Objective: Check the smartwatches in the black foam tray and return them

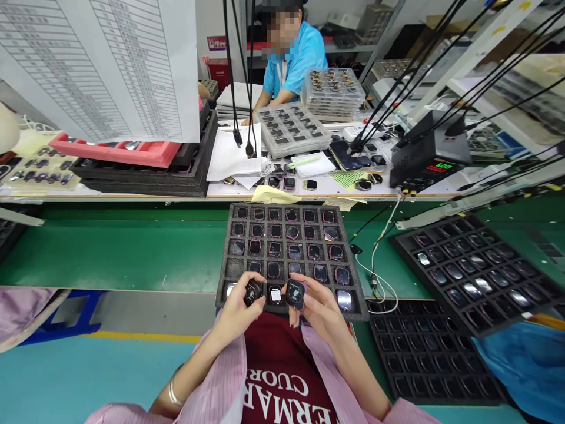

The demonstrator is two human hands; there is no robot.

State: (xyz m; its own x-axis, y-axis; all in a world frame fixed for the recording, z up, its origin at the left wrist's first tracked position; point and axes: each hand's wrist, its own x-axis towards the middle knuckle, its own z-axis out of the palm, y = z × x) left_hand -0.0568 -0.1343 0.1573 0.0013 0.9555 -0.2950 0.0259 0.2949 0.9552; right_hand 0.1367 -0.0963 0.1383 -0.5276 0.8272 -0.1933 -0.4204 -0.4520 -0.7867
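Holding one dark watch (253, 291) in the left hand (238, 307) and another watch (295, 294) in the right hand (321, 301), hands apart, above the foam tray's (233, 268) near rows. Fingertip grips could let either slip and strike watches below. The tray appears to overhang the green bench (132, 253); forearm pressure could tip it. The white cable (391, 307) alongside could snag.

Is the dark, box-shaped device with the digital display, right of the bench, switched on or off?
On: the dark box-shaped device shows glowing green and red digits on its front.
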